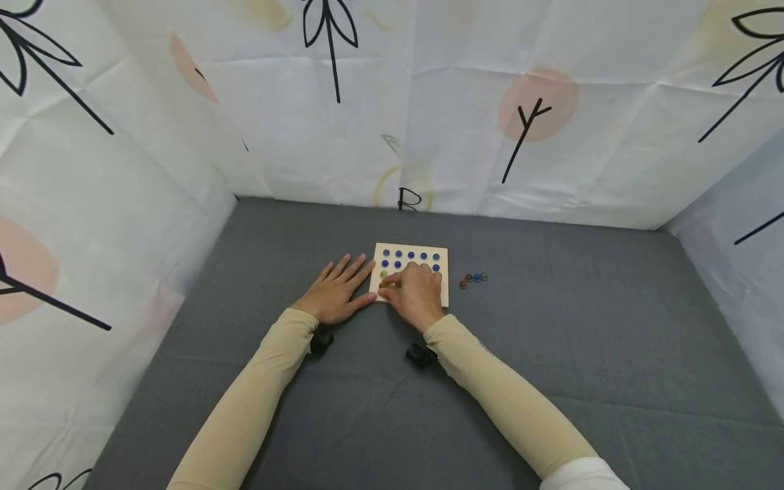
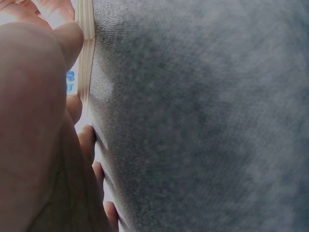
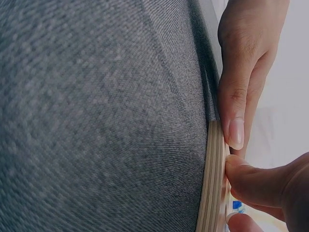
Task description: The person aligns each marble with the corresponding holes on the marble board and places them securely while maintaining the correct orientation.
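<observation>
A pale wooden board (image 1: 444,292) lies on the grey table, with rows of blue marbles (image 1: 411,254) in its far part. Below them at the left edge sits a yellow-green marble (image 1: 384,274). My right hand (image 1: 418,294) reaches over the near part of the board, hiding several places there. Its thumb and index finger pinch an orange marble (image 1: 382,286) at the left column. My left hand (image 1: 333,294) lies with fingers spread, its thumb and index fingertip touching the board's left side. In the right wrist view, the left thumb (image 3: 236,133) rests at the board's corner.
A few loose marbles (image 1: 476,278), reddish, blue and greenish, lie on the table right of the board. Dark wrist cameras (image 1: 420,354) sit under both wrists. Patterned white cloth (image 1: 453,136) hangs behind and at the sides of the grey table (image 1: 582,327).
</observation>
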`<state>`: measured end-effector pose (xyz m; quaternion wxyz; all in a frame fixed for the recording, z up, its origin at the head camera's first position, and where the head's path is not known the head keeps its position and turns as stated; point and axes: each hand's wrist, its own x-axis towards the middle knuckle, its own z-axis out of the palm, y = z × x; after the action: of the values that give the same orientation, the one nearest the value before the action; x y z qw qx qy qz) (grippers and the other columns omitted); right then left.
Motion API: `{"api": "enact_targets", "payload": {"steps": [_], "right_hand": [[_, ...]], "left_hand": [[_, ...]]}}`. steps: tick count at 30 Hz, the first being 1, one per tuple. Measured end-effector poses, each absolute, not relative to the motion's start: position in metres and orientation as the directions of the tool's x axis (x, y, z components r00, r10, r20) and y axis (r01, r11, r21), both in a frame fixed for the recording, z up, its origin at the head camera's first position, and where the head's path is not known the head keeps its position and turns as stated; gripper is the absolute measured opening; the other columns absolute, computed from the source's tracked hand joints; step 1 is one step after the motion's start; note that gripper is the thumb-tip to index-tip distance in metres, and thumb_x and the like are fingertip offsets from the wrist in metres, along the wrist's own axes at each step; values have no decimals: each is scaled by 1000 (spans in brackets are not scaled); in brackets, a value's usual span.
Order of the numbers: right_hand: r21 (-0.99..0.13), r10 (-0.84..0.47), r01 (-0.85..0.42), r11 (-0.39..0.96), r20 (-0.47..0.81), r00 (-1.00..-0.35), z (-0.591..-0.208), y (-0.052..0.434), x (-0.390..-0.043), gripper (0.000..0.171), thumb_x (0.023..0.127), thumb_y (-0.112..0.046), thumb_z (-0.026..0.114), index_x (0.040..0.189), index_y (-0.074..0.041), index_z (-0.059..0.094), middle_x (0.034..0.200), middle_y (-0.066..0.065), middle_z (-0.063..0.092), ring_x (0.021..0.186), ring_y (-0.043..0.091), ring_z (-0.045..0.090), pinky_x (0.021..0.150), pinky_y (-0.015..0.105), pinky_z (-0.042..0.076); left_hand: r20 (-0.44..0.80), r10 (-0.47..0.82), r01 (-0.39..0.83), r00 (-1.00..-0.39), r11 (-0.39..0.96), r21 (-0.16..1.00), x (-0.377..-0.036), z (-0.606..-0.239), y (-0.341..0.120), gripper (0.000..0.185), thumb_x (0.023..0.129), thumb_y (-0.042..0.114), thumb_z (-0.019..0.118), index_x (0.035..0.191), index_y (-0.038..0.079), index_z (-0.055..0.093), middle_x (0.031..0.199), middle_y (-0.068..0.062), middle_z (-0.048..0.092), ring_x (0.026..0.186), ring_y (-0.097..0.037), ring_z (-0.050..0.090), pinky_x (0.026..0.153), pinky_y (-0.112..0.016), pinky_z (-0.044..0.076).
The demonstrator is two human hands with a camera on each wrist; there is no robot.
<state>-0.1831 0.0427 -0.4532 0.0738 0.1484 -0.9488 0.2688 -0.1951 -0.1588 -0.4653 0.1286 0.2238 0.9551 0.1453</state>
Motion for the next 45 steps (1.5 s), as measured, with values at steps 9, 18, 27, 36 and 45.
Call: {"api": "enact_targets", "payload": {"steps": [9, 18, 27, 36, 45], "right_hand": [[-491, -241, -321, 810, 220, -945, -454, 43, -183, 19, 87, -31, 83, 101, -17, 84, 86, 4, 68, 75, 22, 54, 67, 44, 39], [-496, -231, -314, 809, 223, -947, -452, 47, -181, 22, 87, -32, 83, 104, -17, 84, 89, 5, 70, 81, 26, 58, 72, 49, 43], [-526, -221, -305, 794, 217, -951, -448, 57, -178, 25, 87, -29, 84, 107, -14, 83, 89, 9, 70, 84, 30, 58, 79, 54, 44], [-549, -193, -290, 784, 229, -954, -448, 75, -174, 25, 85, -28, 85, 105, -13, 83, 89, 9, 69, 84, 30, 58, 75, 53, 41], [-547, -171, -275, 791, 234, -957, -448, 92, -172, 25, 85, -28, 85, 105, -13, 83, 84, 9, 67, 82, 30, 56, 77, 55, 40]], "left_hand": [[-174, 466, 394, -868, 858, 330, -196, -468, -159, 72, 107, 54, 41, 165, 19, 15, 170, -8, 11, 156, -33, 2, 124, -54, 0], [-181, 457, 387, -871, 865, 320, -194, -460, -157, 72, 107, 51, 43, 165, 17, 16, 169, -10, 13, 155, -35, 5, 124, -56, 2], [-178, 455, 391, -873, 869, 305, -191, -458, -156, 72, 107, 50, 45, 165, 16, 18, 169, -10, 15, 155, -36, 7, 124, -57, 4], [-183, 446, 383, -876, 875, 297, -191, -457, -156, 73, 107, 51, 45, 165, 16, 17, 169, -10, 15, 155, -35, 6, 124, -56, 4], [-176, 457, 389, -872, 865, 318, -192, -459, -157, 73, 107, 50, 46, 165, 15, 18, 169, -11, 15, 155, -36, 6, 124, -56, 3]]}}
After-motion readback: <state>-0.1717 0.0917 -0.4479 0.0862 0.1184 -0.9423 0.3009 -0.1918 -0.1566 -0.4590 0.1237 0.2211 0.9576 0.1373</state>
